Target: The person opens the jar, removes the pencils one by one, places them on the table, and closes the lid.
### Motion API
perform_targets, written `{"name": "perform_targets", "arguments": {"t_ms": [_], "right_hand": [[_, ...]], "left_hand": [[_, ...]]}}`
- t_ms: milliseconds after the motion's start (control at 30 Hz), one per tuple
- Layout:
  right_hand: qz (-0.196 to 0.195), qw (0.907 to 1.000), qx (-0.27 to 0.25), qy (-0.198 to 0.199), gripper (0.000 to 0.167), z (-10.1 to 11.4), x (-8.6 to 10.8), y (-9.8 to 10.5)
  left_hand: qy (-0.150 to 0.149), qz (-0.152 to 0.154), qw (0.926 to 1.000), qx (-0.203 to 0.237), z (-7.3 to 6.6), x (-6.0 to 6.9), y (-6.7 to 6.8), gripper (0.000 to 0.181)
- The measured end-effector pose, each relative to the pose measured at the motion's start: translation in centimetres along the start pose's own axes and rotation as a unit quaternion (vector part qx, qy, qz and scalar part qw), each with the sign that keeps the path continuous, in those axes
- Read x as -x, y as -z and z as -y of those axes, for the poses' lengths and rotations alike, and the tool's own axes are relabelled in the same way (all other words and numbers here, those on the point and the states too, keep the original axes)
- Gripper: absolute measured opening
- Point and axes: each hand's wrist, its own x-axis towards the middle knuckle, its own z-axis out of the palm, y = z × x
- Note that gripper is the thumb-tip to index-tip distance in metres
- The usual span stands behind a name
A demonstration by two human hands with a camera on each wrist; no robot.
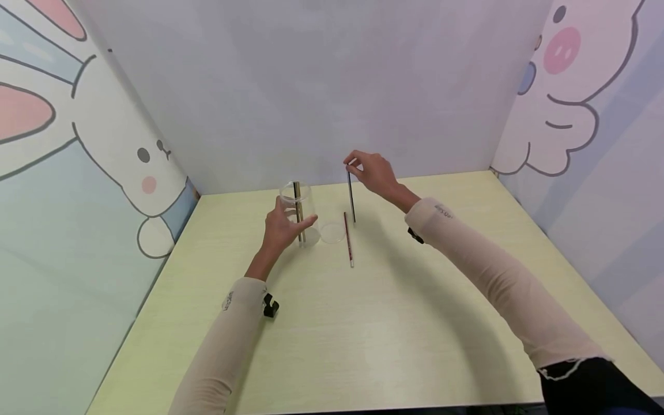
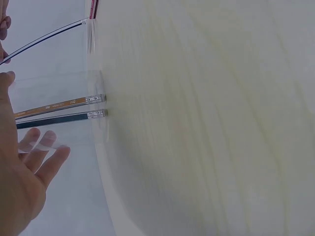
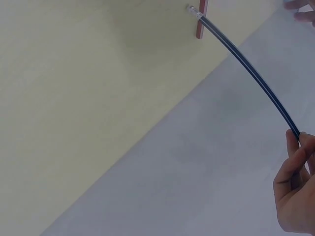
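My left hand [image 1: 280,231] grips a clear plastic cup [image 1: 309,208] from its left side, fingers and thumb around the wall. Inside the cup stand a gold pencil [image 2: 59,106] and a dark pencil [image 2: 54,121], silver-ferruled ends down in the left wrist view. To the right, my right hand [image 1: 377,174] pinches another dark pencil [image 3: 253,71] near its upper end. That pencil hangs nearly upright, its silver-ferruled end lowest, outside the cup. Below it, a red pencil [image 1: 349,242] lies on the table.
A clear round lid or disc [image 1: 332,241] lies on the table between the cup and the red pencil. The pale yellow table [image 1: 332,346] meets a plain light wall [image 1: 321,104] behind. Side panels bear a cartoon rabbit [image 1: 119,144] and pig [image 1: 581,104].
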Motion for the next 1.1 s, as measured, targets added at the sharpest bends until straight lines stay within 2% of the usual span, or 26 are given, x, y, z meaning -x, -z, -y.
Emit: {"name": "perform_targets", "arguments": {"t_ms": [533, 1100], "right_hand": [[-0.046, 0.9986, -0.026, -0.008, 0.019, -0.5, 1.1, -1.0], [-0.068, 0.9967, -0.033, -0.029, 0.02, -0.7, 1.5, -1.7]], "left_hand": [[0.0, -0.006, 1.0, -0.007, 0.2, -0.1, -0.2, 0.08], [0.001, 0.0, 1.0, -0.002, 0.2, -0.3, -0.2, 0.082]]}}
